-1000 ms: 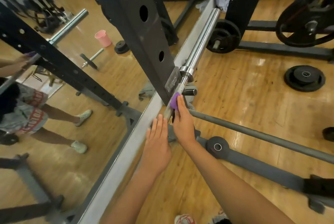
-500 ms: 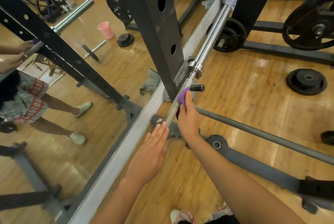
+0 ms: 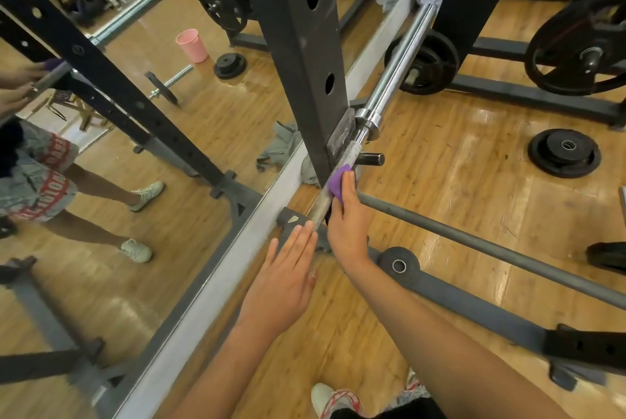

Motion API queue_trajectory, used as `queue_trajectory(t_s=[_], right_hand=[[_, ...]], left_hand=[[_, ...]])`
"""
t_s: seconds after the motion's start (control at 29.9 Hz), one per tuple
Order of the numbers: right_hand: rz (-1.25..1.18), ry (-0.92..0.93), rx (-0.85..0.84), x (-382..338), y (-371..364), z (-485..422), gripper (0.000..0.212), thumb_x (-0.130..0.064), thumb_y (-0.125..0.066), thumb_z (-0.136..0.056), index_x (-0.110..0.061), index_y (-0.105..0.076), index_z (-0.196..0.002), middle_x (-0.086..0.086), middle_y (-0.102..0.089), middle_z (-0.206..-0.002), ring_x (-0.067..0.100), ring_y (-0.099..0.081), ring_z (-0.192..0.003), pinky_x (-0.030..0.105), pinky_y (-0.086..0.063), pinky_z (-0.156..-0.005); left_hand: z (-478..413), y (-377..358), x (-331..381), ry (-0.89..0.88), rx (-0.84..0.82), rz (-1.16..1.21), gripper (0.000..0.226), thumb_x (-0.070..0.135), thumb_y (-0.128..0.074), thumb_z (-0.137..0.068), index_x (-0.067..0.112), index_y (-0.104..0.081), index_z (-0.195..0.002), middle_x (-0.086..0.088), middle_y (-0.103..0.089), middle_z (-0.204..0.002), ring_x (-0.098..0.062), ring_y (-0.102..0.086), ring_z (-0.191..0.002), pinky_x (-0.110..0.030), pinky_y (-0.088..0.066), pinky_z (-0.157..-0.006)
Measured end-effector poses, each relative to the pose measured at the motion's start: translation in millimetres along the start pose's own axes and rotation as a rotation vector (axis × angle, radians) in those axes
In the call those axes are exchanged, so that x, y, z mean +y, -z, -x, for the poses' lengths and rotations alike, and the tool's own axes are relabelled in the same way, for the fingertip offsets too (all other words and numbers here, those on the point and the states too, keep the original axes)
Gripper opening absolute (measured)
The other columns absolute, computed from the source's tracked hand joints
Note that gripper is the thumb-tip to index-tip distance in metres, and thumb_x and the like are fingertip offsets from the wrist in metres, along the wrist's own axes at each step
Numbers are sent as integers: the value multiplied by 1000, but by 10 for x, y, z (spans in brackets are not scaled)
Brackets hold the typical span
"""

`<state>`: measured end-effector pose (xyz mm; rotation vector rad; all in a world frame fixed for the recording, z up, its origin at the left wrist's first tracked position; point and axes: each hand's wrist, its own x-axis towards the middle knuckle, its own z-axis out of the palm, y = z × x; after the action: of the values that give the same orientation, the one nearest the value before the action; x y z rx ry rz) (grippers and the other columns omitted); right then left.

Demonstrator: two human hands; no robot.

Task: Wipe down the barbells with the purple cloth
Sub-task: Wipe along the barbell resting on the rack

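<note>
Barbell (image 3: pixel 395 66) resting in hook of rack upright (image 3: pixel 298 46), beside wall mirror (image 3: pixel 176 161). Right hand (image 3: pixel 346 227) grip clenched round purple cloth (image 3: pixel 338 182), cloth pressed on rough shaft just below hook. Left hand (image 3: pixel 284 281) grip released, fingers straight and together, tips at shaft lower down, just beside right hand. Weight plate (image 3: pixel 564 153) flat on wooden floor.

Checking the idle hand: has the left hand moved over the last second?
Yes. The left hand has drawn back toward the person, away from the foot of the rack upright; the right hand grips the purple cloth on the barbell.
</note>
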<state>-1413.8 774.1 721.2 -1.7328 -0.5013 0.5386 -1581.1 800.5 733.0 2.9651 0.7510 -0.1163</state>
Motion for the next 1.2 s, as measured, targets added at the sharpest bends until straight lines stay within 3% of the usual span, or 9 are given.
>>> queue_trajectory(t_s=[0.1, 0.17, 0.33, 0.47, 0.54, 0.74, 0.9, 1.07, 1.2], right_hand=[[19, 54, -49, 86, -2, 170, 59, -4, -42, -106, -18, -24, -160, -10, -25, -162, -31, -12, -127, -3, -19, -106], [20, 46, -41, 91, 23, 98, 59, -4, -41, -106, -18, -22, -160, -16, -26, -158, -28, -17, -127, -6, -19, -100], [-7, -36, 29, -37, -12, -115, 58, -11, -41, -108, -21, -21, -161, -5, -38, -158, 13, -36, -144, 27, -33, -117], [32, 23, -13, 11, -61, 221, 59, -5, -43, -106, -17, -22, -160, -17, -26, -156, -31, -16, -128, 0, -20, -107], [63, 56, -78, 97, -41, 373, 60, -1, -43, -105, -16, -23, -160, -21, -22, -155, -39, -12, -122, -6, -16, -102], [88, 111, -79, 86, 169, 284, 59, -3, -42, -105, -19, -25, -160, -17, -23, -161, -13, -17, -143, 16, -22, -119], [157, 249, -148, -180, 393, -25, 56, -6, -42, -107, -17, -28, -159, -12, -28, -161, -2, -23, -147, 6, -18, -114], [692, 522, -438, -195, 358, -348, 55, 11, -46, -97, -7, -44, -149, 8, -40, -158, 25, -24, -152, 46, -35, -117], [809, 621, -606, -169, 362, -327, 62, 12, -46, -96, -9, -38, -153, 4, -32, -162, 23, -12, -155, 32, -13, -124]], left_hand=[[-2, -6, -4, 9, 6, -3, 60, 38, -27, -108, 18, -11, -162, 5, 2, -170, -10, 6, -155, -45, -11, -124], [-2, -6, -4, 10, 2, 3, 60, 37, -27, -108, 18, -11, -162, 6, 3, -169, -9, 7, -155, -44, -10, -124], [3, 4, -3, 11, 6, 11, 59, 34, -29, -108, 19, -11, -162, 8, 6, -169, -8, 10, -154, -44, -6, -124], [-2, 9, -4, 11, 10, 64, 58, 37, -25, -109, 22, -6, -162, 10, 6, -168, -4, 13, -153, -42, -6, -124], [-17, 18, -1, 9, 19, 109, 57, 39, -23, -109, 23, -4, -161, 11, 6, -168, -2, 14, -152, -40, -3, -124], [19, 8, -21, 57, 125, 125, 55, 34, -26, -108, 17, -21, -160, 2, -10, -168, -6, 4, -154, -41, -8, -123], [121, -62, 75, 162, 269, 90, 54, 32, -34, -104, 9, -39, -153, -5, -33, -162, -16, -25, -151, -41, -27, -122], [184, -94, 251, 235, 270, 19, 56, 32, -33, -99, 6, -49, -147, -8, -44, -156, -21, -40, -145, -44, -44, -111], [191, -141, 442, 375, 237, -11, 62, 35, -34, -98, 9, -38, -154, -7, -32, -163, -21, -30, -150, -46, -34, -118]])
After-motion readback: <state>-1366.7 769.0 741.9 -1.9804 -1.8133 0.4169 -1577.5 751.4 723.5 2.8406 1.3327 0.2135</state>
